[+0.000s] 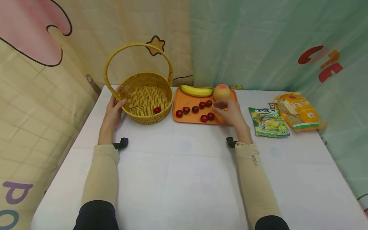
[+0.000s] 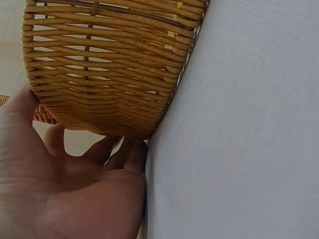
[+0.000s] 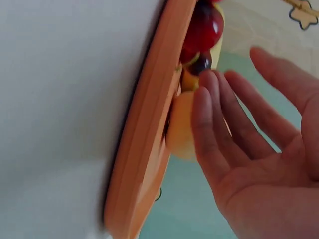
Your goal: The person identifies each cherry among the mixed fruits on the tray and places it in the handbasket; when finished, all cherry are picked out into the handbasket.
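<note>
A yellow wicker basket [image 1: 147, 119] with a tall arched handle stands at the back left, one cherry [image 1: 157, 110] lying inside. My left hand [image 1: 112, 113] grips its left side near the handle's base, thumb at the rim; the left wrist view shows the fingers against the woven wall [image 2: 109, 74]. To the right is an orange tray [image 1: 180, 99] holding several dark red cherries [image 1: 195, 109], a banana [image 1: 196, 91] and a peach [image 1: 221, 91]. Over the tray's right part hovers my right hand [image 1: 231, 111], fingers extended and thumb apart, nothing between them, in front of the peach [image 3: 180, 127].
A green snack packet [image 1: 269, 123] lies right of the tray, against a yellow-orange bag [image 1: 299, 111]. White cloth [image 1: 178, 179] covers the table. Printed curtains [image 1: 244, 41] hang close behind its back edge.
</note>
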The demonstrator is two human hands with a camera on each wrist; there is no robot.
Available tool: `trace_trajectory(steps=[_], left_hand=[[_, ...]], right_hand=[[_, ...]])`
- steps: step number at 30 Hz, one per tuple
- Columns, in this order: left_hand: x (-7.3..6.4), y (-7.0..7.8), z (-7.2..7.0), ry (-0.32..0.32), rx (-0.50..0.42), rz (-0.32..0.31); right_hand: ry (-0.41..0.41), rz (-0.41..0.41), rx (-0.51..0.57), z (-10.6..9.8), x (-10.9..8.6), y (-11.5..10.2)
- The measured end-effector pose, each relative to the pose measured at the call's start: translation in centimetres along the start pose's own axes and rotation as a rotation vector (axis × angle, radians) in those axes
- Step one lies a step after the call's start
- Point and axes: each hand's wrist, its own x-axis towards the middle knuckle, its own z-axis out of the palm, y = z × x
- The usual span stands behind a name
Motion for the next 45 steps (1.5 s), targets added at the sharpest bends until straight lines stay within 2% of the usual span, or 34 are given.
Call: trace_trajectory(steps=[4, 8, 16, 25, 33, 40, 45], left_hand=[[0.0, 0.1, -0.3, -0.004, 0.000, -0.001], [-0.3, 0.4, -0.2, -0.008, -0.003, -0.009], [-0.1, 0.0, -0.1, -0.014, -0.007, 0.010], [-0.1, 0.2, -0.2, -0.007, -0.004, -0.002], [-0.5, -0.2, 0.1, -0.013, -0.034, -0.001], [-0.9, -0.6, 0.0, -0.012, -0.018, 0.003], [-0.4, -0.3, 0.0, -0.022, -0.020, 0.018]], right_hand=[[-0.123, 0.031, -0.001, -0.2, 0.2, 0.7], [-0.204, 0.046, -0.016, 0.3, 0.3, 0.2], [-0.204, 0.040, -0.067, 0.8, 0.1, -0.5], [-0.172, 0.053, -0.078, 1.2, 0.2, -0.6], [-0.104, 0.090, -0.010, 0.6, -0.2, -0.5], [-0.009, 0.064, -0.016, 0.4, -0.3, -0.5], [0.058, 0.025, 0.010, 0.3, 0.1, -0.6]])
